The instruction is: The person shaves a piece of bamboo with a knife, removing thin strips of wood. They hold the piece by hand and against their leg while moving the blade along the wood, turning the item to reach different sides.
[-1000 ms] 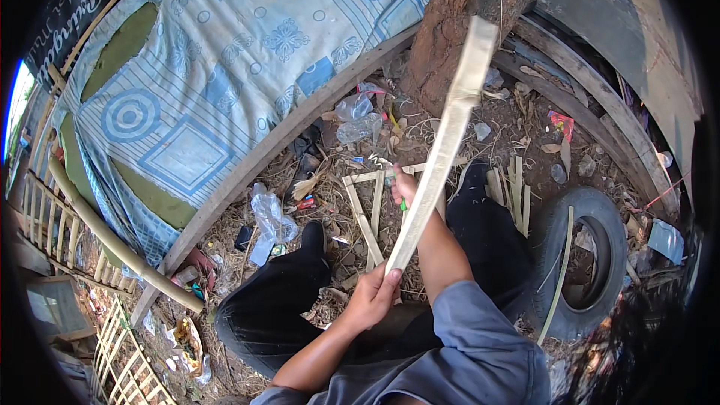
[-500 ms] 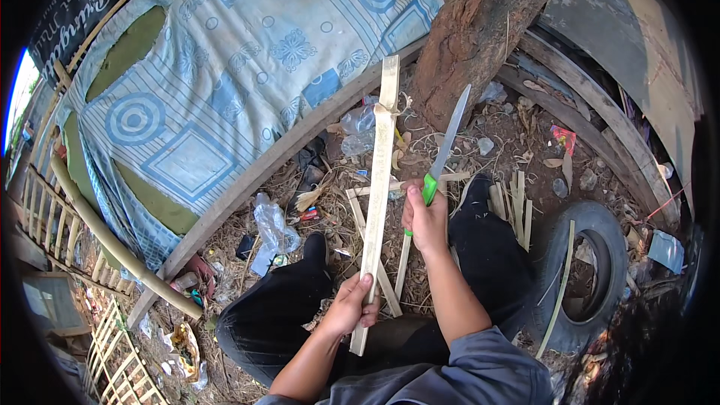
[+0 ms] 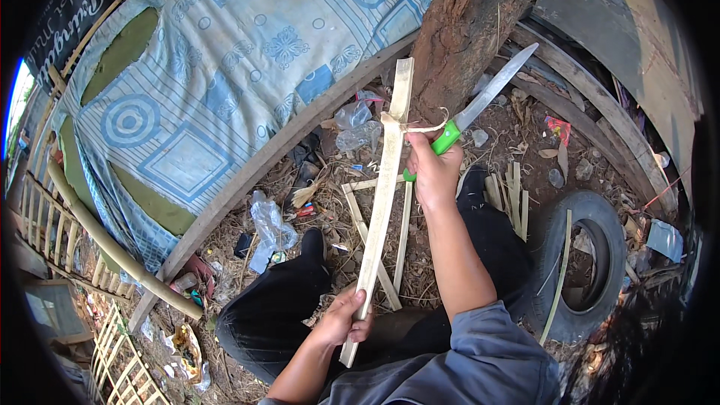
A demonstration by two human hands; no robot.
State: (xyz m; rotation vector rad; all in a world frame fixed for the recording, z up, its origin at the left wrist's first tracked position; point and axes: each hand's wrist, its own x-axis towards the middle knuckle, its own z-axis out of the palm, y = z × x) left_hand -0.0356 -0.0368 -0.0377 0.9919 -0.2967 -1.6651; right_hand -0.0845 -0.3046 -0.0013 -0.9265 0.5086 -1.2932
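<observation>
My left hand is closed round the lower part of a long, pale split bamboo strip, which slants upward in front of me. A thin, curled sliver sticks out to the right from the strip's node. Beside that node, my right hand grips a knife by its green handle, the blade pointing up and right, away from the strip. My right thumb and finger are close to the sliver; whether they pinch it I cannot tell.
More bamboo strips lie on the littered ground between my legs, others by my right foot. An old tyre is at the right. A tree trunk and a cloth-covered platform with a wooden edge stand ahead.
My right hand has risen to the strip's node, and the knife has swung so its blade leans further right. The strip's upper end has shifted right, its lower end slightly left.
</observation>
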